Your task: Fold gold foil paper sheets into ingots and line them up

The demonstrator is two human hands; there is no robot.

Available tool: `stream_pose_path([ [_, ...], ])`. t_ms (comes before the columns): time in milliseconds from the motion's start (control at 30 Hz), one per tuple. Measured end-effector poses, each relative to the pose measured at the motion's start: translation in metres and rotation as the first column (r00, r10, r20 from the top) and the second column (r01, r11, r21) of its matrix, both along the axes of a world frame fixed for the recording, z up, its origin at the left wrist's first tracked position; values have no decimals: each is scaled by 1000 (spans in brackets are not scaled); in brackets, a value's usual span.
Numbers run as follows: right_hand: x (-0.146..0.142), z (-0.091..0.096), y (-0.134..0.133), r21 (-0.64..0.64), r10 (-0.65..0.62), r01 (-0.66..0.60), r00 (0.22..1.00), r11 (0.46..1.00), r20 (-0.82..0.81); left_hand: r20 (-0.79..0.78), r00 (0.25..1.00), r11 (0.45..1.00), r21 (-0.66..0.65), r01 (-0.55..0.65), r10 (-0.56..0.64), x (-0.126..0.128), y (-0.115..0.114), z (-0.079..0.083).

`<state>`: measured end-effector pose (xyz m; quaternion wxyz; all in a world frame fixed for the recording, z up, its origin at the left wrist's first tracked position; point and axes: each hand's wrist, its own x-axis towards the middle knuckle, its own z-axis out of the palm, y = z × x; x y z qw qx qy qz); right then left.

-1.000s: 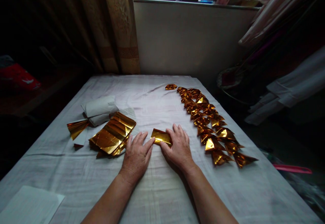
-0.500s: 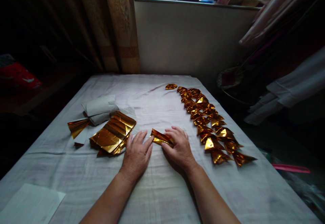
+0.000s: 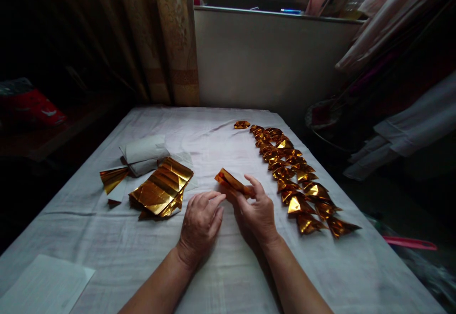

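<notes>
My right hand (image 3: 259, 212) grips a strip of folded gold foil paper (image 3: 231, 180) between thumb and fingers, its free end tilted up off the table. My left hand (image 3: 202, 219) is just to the left, fingers half bent and somewhat apart, holding nothing; its fingertips come close to the foil's lower side. Further left lies a stack of gold foil sheets (image 3: 162, 188) with creases across it. Two rows of folded gold foil pieces (image 3: 299, 204) run along the right side of the table, and one single folded piece (image 3: 242, 124) sits at the far end.
A pale cloth (image 3: 213, 276) covers the table. Behind the stack are a grey-white paper bundle (image 3: 144, 150) and a fanned foil piece (image 3: 113, 179). A white sheet (image 3: 46, 283) lies at the near left corner. A curtain (image 3: 174, 43) and hanging clothes (image 3: 409, 119) flank the wall.
My right hand has lifted and tilted the foil strip off the cloth. My left hand has let go of its end and drawn right, its fingers more bent. The view has shifted slightly.
</notes>
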<state>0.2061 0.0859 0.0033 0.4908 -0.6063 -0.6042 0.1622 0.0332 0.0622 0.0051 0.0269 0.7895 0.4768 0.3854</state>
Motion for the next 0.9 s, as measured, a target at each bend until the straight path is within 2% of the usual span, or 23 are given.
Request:
stream_pose_path([
  [67, -6, 2, -3, 65, 18, -19, 1000, 998, 12, 60, 997, 997, -62, 41, -38, 5, -3, -3],
  [200, -14, 3, -9, 134, 83, -86, 996, 987, 26, 134, 991, 980, -191, 54, -28, 8, -4, -9],
  [300, -16, 2, -12, 137, 215, -218, 976, 966, 33, 202, 979, 963, -257, 86, -33, 6, -1, -7],
  [400, -16, 2, -12, 124, 377, -380, 925, 917, 43, 303, 953, 942, -315, 114, -14, 5, 1, -3],
  [467, -16, 2, -13, 101, 430, -432, 902, 896, 39, 364, 931, 928, -356, 112, 27, 5, 2, -1],
  [633, -19, 3, -13, 118, 462, -463, 886, 879, 36, 456, 875, 918, -396, 33, 165, 3, 6, -2],
  [800, -20, 3, -13, 81, 434, -434, 901, 897, 22, 537, 830, 957, -289, 17, 148, -5, 14, -3],
  [900, -19, 1, -11, 69, 376, -373, 926, 925, -26, 606, 783, 952, -299, 66, 137, -8, 16, -3],
])
